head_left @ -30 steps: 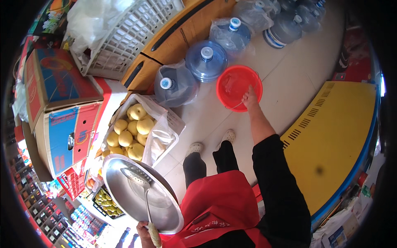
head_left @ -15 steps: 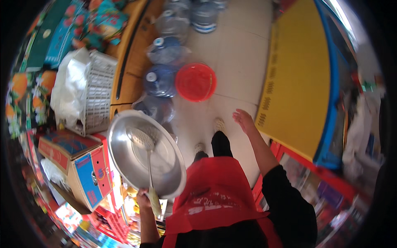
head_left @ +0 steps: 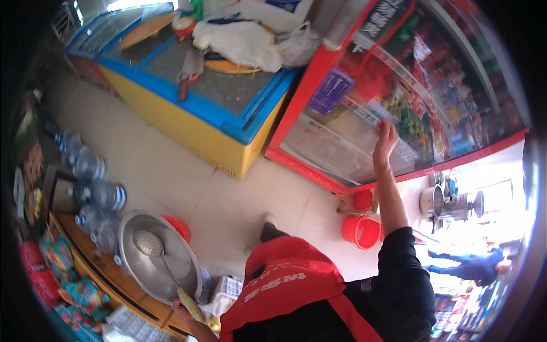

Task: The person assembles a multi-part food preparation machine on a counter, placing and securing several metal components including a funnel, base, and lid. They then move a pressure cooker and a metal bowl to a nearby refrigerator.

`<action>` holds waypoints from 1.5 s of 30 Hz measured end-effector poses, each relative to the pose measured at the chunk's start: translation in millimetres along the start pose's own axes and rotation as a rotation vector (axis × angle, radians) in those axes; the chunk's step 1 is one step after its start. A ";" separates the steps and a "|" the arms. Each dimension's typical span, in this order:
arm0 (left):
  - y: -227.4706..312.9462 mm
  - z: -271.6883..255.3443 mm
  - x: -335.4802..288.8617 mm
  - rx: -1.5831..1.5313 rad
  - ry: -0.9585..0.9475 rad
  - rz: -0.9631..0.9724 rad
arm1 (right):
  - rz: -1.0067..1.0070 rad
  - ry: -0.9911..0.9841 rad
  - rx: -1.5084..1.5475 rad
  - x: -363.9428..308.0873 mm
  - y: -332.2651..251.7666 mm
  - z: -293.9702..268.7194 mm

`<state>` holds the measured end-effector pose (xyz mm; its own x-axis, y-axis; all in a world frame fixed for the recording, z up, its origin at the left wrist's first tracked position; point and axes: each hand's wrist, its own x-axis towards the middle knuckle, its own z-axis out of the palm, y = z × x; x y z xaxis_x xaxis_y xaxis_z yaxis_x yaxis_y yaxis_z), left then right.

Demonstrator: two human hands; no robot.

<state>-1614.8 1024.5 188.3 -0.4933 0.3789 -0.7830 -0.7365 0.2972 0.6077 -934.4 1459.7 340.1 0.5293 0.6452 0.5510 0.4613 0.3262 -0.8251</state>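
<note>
In my left hand (head_left: 185, 310) are the rim of a wide steel basin (head_left: 185, 253) and the skimmer's pale, wrapped handle. The perforated head of the skimmer (head_left: 149, 244) lies inside the basin, which is tilted at my left side. My right hand (head_left: 386, 142) is raised in front of the glass door of a red-framed display fridge (head_left: 330, 179). Its fingers are loosely bent, with nothing seen in them; whether they touch the glass I cannot tell. Packaged goods show behind the door.
A yellow and blue chest freezer (head_left: 199, 134) stands ahead, a cleaver (head_left: 190, 71) and white bags (head_left: 239, 43) on its lid. Large water bottles (head_left: 97, 195) line the left floor. A red bucket (head_left: 362, 231) sits right of me; another person (head_left: 470, 267) is beyond.
My view has swung right, bringing the display fridge before me. My right hand has risen from above the floor to the glass door. The basin and skimmer remain in my left hand.
</note>
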 end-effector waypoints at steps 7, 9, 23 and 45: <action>42.3 151.0 -24.2 0.126 -0.215 0.110 | -0.302 -0.195 0.159 139.7 -117.2 130.9; 51.7 167.6 -30.0 0.077 -0.407 0.053 | -0.336 -0.243 0.286 148.1 -131.7 176.6; 153.9 201.4 102.5 0.208 -0.476 -0.148 | 0.113 0.039 0.224 74.8 -212.6 215.2; 13.5 494.4 35.7 0.743 -1.024 -0.678 | 0.286 0.936 0.001 -449.0 -304.1 -231.7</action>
<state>-1413.5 1475.4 234.0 0.6283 0.3393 -0.7001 -0.1246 0.9322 0.3399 -1147.4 910.7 372.6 0.9724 -0.1089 0.2062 0.2272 0.2437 -0.9429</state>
